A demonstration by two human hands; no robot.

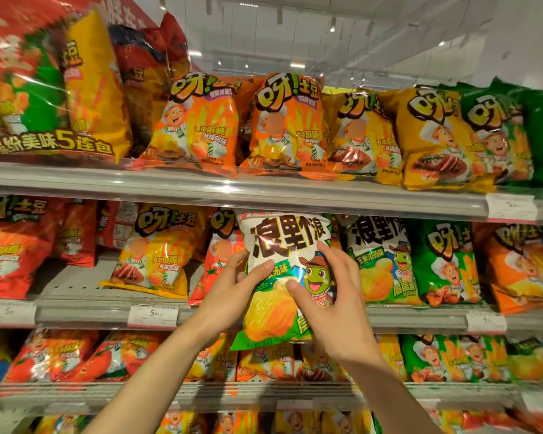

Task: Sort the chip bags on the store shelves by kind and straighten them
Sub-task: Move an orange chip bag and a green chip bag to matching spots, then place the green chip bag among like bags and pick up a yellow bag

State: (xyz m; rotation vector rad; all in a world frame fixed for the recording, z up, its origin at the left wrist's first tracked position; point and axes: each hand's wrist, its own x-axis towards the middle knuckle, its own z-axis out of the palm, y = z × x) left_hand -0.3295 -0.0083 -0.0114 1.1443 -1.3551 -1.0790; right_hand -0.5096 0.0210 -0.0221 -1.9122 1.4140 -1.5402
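Middle shelf (76, 289): a bare stretch of shelf floor lies open left of the yellow bag (152, 249), and a narrower gap shows between that bag and the tomato bag (218, 264). Right of centre, the matching white-and-green bag (380, 258), a green bag (445, 261) and an orange bag (521, 264) stand packed edge to edge. The held white-and-green bag (282, 277), in the grip of the left hand (232, 296) and right hand (333, 296), covers the slot behind it. The upper shelf rail (232, 192) overhangs the bag tops closely.

Glossy plastic chip bags (282, 277) on smooth metal shelves (232, 195).
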